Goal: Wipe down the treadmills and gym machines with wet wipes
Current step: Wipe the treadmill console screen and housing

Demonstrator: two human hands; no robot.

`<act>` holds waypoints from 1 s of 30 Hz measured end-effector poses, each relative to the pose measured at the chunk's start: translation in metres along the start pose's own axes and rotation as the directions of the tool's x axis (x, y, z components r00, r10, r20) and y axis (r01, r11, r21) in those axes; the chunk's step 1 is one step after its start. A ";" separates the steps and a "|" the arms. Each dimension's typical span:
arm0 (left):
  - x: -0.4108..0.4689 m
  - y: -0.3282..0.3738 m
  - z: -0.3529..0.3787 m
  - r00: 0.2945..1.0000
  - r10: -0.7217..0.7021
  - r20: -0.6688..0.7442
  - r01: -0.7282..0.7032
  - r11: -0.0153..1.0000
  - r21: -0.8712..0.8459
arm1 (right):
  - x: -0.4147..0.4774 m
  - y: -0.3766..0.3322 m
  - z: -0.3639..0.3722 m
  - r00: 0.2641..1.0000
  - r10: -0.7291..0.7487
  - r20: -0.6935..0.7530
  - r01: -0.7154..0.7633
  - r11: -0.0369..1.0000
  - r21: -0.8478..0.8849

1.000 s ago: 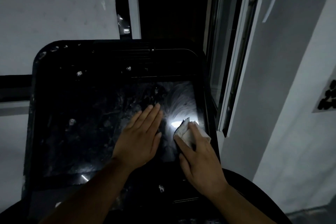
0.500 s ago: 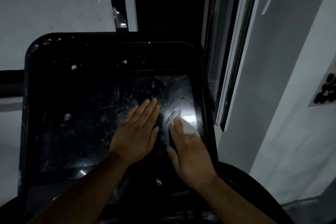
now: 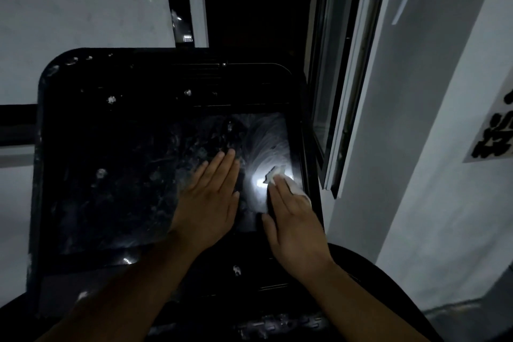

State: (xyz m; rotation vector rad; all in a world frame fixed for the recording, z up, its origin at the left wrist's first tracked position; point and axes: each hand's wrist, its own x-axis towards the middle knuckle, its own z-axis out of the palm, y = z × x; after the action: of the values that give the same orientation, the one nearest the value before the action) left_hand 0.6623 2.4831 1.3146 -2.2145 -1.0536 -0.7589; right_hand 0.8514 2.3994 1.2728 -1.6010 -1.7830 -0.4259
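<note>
A black treadmill console (image 3: 116, 125) with a dusty, smeared glass screen (image 3: 125, 189) fills the middle of the view. My left hand (image 3: 208, 197) lies flat on the screen, fingers straight. Just to its right, my right hand (image 3: 294, 222) presses a white wet wipe (image 3: 291, 183) flat against the screen's right edge with straight fingers. The wipe shows past the fingertips and along the hand's right side. Curved wipe streaks fan out on the glass above it around a bright reflection.
An open window sash with a white frame (image 3: 347, 91) stands close to the console's right edge. A grey wall (image 3: 416, 147) with a sign (image 3: 497, 130) is on the right. A white panel (image 3: 83, 0) is behind the console.
My right hand slid the wipe up the right side of the screen and flattened over it. My left hand stayed flat in place.
</note>
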 end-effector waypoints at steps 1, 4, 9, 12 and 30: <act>-0.003 0.004 0.001 1.000 -0.004 -0.001 0.004 1.000 -0.012 | 0.000 -0.008 0.003 1.000 -0.015 0.012 0.015 1.000 0.004; -0.010 0.008 0.005 1.000 0.014 0.004 -0.014 1.000 -0.016 | -0.022 -0.010 0.001 0.985 -0.147 0.094 0.151 0.988 -0.036; -0.009 0.004 0.002 0.999 0.046 0.012 -0.046 0.999 0.026 | 0.007 0.000 -0.001 1.000 -0.012 0.022 0.012 1.000 -0.020; -0.009 0.005 0.003 0.999 0.044 0.012 -0.045 0.999 0.025 | -0.011 -0.011 0.002 0.991 -0.110 0.074 0.111 0.994 -0.019; -0.011 0.005 0.005 0.999 0.038 -0.001 -0.038 0.999 0.026 | -0.081 -0.014 0.008 0.981 -0.116 0.153 0.118 0.993 0.002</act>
State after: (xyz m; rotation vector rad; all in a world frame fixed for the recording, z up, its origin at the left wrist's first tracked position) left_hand 0.6617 2.4779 1.3022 -2.2047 -1.0123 -0.7265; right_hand 0.8358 2.3432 1.2150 -1.5754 -2.0006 -0.3724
